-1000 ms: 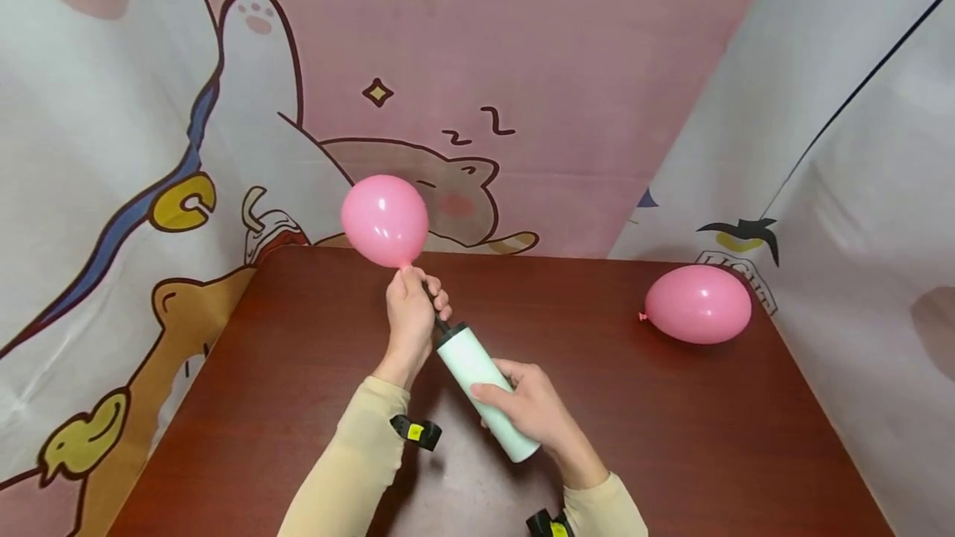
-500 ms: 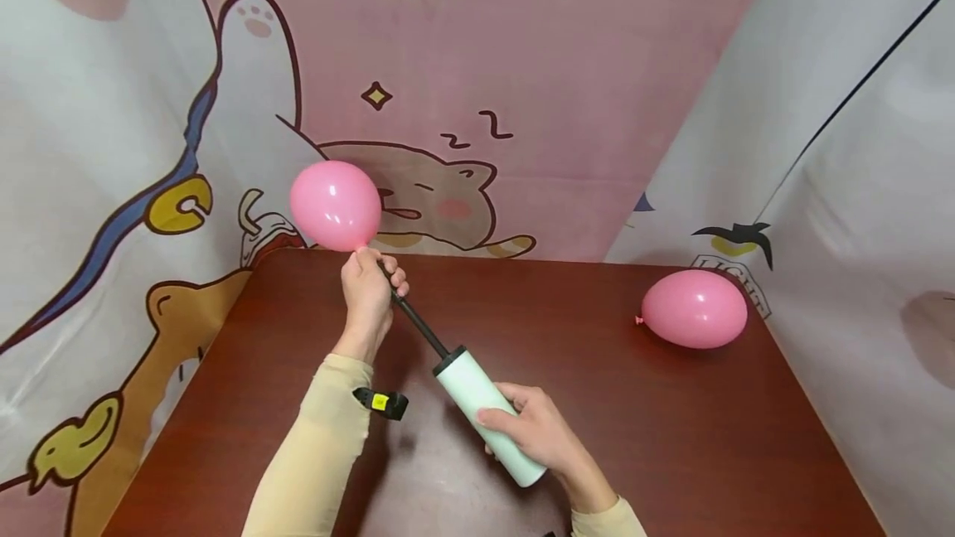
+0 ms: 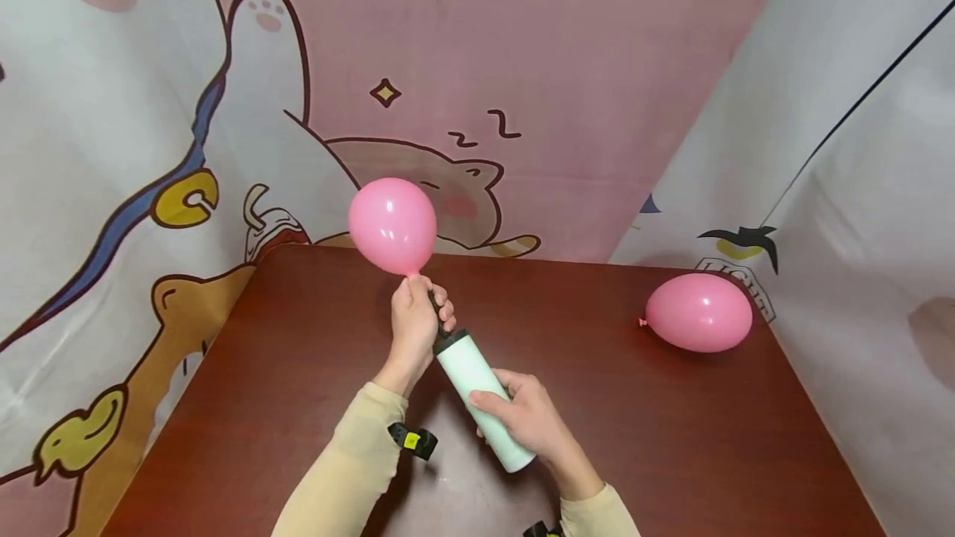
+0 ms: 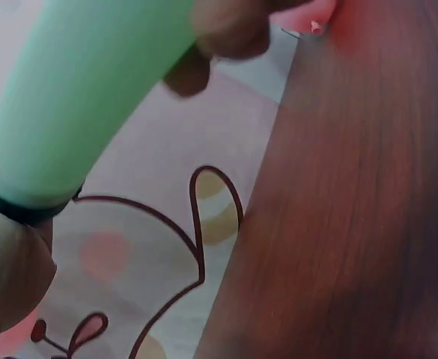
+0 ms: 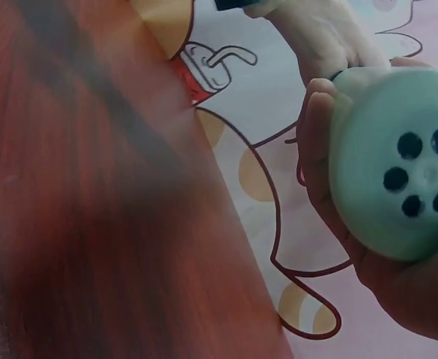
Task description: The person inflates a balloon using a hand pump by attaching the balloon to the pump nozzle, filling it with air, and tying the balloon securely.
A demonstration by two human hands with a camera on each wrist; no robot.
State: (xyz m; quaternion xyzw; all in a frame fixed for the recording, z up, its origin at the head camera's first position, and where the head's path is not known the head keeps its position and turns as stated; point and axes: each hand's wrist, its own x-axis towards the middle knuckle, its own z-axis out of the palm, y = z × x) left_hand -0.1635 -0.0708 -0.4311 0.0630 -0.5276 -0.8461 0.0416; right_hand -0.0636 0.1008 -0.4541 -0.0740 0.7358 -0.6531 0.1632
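Observation:
A mint-green hand pump [image 3: 485,400] with a black end cap slants across the middle of the head view. My right hand [image 3: 525,413] wraps round its barrel; the pump's holed base [image 5: 428,176] faces the right wrist view. My left hand [image 3: 416,321] grips the black handle end and pinches the neck of a round pink balloon [image 3: 392,226], which stands up above the fingers. Little of the black rod shows between that hand and the cap. The pump's nozzle is hidden by the left fingers.
A second pink balloon [image 3: 699,313], knotted, lies on the brown wooden table [image 3: 597,313] at the back right. Cartoon-printed cloth [image 3: 582,89] hangs behind the table and along both sides.
Half a second ago my left hand drew the handle and balloon up-left, baring the long black rod. Now they are back down-right, with the rod mostly inside the barrel.

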